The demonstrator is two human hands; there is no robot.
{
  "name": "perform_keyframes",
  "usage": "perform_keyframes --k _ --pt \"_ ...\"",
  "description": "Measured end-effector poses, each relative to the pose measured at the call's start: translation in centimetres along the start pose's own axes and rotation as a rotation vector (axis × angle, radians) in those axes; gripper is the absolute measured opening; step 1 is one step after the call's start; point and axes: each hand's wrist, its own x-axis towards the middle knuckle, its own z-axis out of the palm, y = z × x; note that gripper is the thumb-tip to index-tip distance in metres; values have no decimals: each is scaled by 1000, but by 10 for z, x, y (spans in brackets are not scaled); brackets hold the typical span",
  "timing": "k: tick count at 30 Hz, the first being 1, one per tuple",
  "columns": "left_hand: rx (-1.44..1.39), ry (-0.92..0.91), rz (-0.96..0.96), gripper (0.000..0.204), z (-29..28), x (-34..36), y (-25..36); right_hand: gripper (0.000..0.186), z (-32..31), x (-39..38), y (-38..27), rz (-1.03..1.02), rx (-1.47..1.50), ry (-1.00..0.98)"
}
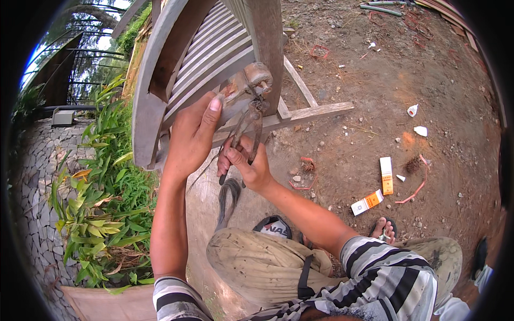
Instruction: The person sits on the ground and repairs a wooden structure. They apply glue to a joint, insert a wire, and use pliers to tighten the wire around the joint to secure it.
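Note:
My left hand (pixel 194 131) grips a weathered wooden bar (pixel 231 92) on a grey slatted wooden frame (pixel 266 32). Its thumb presses along the bar; the fingers behind are hidden. Thin dark wire (pixel 247 81) runs around the bar's rounded end. In my right hand (pixel 251 163) are rusty pincers (pixel 256 130), the fingers closed round both handles. Their jaws meet the wire just below the bar's end; how firmly they bite cannot be made out. A looped bundle of dark wire (pixel 227 200) lies below the handles, by my knee.
Wooden rails (pixel 316 112) stick out to the right of the frame. Two orange-and-white boxes (pixel 386 175), white scraps (pixel 420 130) and reddish strips (pixel 415 195) litter the dirt. Leafy plants (pixel 115 203) and stone paving (pixel 37 198) are on the left. Another person's foot (pixel 480 258) shows at right.

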Motion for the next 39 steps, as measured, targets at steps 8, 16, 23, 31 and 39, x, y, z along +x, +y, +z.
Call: perform_keyframes --k 8,16,23,31,39 --pt "162 11 57 57 -1 -1 3 34 7 3 5 -34 -3 47" --pt "151 -1 31 51 -2 -1 3 32 9 4 12 -67 -8 53" --pt "136 30 18 51 1 -3 0 32 12 5 11 -88 -34 82" --pt "18 49 38 50 0 -3 -11 32 6 3 8 -83 -225 189" --pt "107 -123 -135 46 -5 -1 10 29 -40 7 5 -281 -1202 595"
